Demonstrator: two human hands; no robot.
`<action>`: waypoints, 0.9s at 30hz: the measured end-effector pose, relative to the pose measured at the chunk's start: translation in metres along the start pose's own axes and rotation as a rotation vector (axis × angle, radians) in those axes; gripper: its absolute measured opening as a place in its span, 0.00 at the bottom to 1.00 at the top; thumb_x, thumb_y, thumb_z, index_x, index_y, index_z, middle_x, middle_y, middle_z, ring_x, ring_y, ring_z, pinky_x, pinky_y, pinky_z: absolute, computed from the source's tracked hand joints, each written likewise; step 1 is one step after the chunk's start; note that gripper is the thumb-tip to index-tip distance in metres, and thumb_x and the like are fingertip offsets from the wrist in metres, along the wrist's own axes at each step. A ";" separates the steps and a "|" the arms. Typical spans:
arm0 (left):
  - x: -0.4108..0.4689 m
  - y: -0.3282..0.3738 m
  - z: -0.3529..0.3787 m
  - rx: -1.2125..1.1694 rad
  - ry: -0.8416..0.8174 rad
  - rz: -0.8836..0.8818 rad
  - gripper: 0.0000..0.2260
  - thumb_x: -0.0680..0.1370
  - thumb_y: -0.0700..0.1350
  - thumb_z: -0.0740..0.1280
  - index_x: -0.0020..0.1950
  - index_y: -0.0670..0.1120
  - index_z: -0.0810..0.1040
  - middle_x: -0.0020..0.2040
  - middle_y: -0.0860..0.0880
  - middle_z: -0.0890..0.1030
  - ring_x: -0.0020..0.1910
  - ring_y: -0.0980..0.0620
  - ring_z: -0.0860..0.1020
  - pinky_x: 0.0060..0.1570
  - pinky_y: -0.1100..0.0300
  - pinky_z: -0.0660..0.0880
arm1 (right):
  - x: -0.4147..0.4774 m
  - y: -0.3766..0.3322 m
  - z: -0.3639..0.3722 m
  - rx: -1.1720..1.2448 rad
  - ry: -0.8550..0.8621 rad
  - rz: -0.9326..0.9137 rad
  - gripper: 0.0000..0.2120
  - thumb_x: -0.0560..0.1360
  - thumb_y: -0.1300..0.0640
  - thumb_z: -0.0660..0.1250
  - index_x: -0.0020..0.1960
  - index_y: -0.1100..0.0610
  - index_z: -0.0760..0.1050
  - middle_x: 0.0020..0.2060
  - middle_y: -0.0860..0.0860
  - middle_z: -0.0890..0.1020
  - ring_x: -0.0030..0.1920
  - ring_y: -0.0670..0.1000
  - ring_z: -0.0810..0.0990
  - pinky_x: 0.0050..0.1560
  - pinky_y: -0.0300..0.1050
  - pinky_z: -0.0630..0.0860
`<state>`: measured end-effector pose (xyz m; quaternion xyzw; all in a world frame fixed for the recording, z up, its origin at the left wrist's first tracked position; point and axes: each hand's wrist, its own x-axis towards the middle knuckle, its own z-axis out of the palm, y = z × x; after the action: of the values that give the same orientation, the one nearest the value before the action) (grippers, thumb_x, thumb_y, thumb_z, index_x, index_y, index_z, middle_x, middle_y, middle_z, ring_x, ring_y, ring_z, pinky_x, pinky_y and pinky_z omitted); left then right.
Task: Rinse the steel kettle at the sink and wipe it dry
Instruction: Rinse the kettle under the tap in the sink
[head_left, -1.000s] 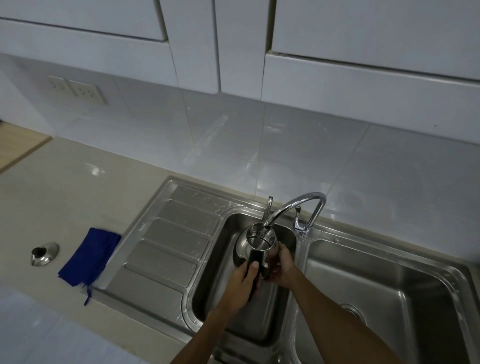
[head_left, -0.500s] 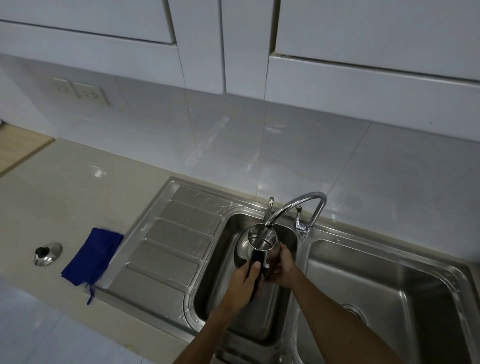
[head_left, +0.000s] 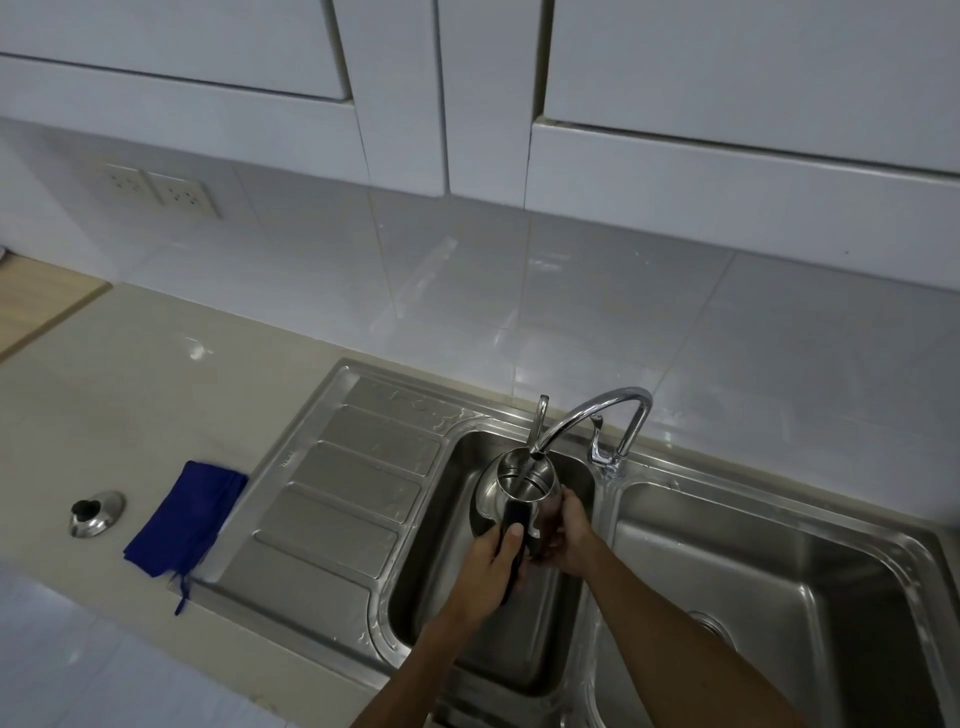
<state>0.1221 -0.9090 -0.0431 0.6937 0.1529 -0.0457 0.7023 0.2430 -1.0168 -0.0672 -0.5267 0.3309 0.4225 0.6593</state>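
Observation:
The steel kettle (head_left: 511, 486) hangs over the left sink basin (head_left: 436, 551), lid off, its open mouth right under the tip of the curved tap (head_left: 597, 415). My left hand (head_left: 491, 564) is wrapped round the kettle's black handle. My right hand (head_left: 569, 535) presses against the kettle's right side. The thin spout points up and away, towards the wall. Water flow is too faint to tell. The kettle lid (head_left: 96, 512), steel with a black knob, lies on the counter far left, beside a folded blue cloth (head_left: 189, 517).
A ribbed steel drainboard (head_left: 343, 499) lies between the cloth and the left basin. The right basin (head_left: 769, 597) with its drain sits to the right. The tap lever (head_left: 597, 441) stands behind the divider. White wall cupboards overhang the tiled wall; sockets (head_left: 161, 189) at upper left.
Nothing but a small shift of my head; both hands and the kettle stay in the same place under the tap.

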 end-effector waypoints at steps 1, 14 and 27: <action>0.000 0.000 0.000 0.001 0.003 0.000 0.14 0.85 0.49 0.57 0.47 0.42 0.74 0.36 0.44 0.76 0.32 0.51 0.75 0.36 0.57 0.75 | -0.001 -0.001 0.000 -0.005 -0.002 0.000 0.32 0.76 0.33 0.56 0.56 0.61 0.77 0.50 0.62 0.80 0.50 0.61 0.78 0.44 0.55 0.76; 0.002 -0.001 -0.003 0.002 -0.007 0.004 0.14 0.85 0.50 0.57 0.48 0.41 0.74 0.36 0.44 0.75 0.32 0.50 0.75 0.35 0.57 0.75 | -0.012 -0.003 0.002 0.033 -0.031 0.009 0.29 0.79 0.36 0.55 0.49 0.62 0.76 0.47 0.62 0.79 0.47 0.60 0.77 0.53 0.58 0.73; 0.002 -0.002 -0.003 0.003 -0.015 -0.003 0.15 0.84 0.51 0.57 0.48 0.42 0.75 0.35 0.46 0.76 0.33 0.50 0.75 0.36 0.57 0.75 | -0.006 -0.003 0.000 0.017 -0.033 -0.004 0.29 0.79 0.36 0.54 0.50 0.62 0.77 0.47 0.61 0.80 0.48 0.61 0.77 0.55 0.57 0.72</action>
<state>0.1231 -0.9055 -0.0456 0.6942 0.1489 -0.0521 0.7023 0.2432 -1.0181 -0.0609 -0.5148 0.3222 0.4270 0.6700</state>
